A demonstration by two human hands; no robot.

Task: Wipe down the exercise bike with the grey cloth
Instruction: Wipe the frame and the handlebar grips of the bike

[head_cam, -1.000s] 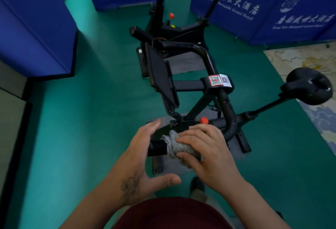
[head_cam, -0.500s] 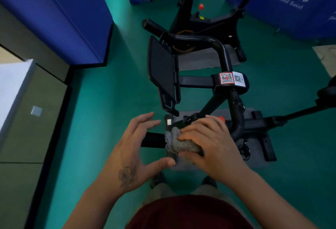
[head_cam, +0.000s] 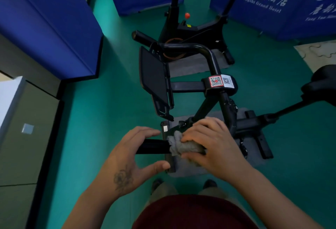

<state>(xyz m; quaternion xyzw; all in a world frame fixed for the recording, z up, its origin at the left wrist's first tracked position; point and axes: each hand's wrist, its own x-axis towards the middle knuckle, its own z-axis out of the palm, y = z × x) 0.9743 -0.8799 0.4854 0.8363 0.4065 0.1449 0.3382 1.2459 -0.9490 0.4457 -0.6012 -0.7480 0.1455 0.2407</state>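
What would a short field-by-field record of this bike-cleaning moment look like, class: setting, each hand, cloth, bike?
setting: green floor, blue screens behind
right hand: holds grey cloth wrapped round the handlebar
left hand: open, fingers spread around the bare handlebar end
exercise bike: black, QR stickers on stem
second bike: behind, untouched

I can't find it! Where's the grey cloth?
Head view, low centre: the grey cloth is wrapped around the bike's near handlebar grip, under the right hand.
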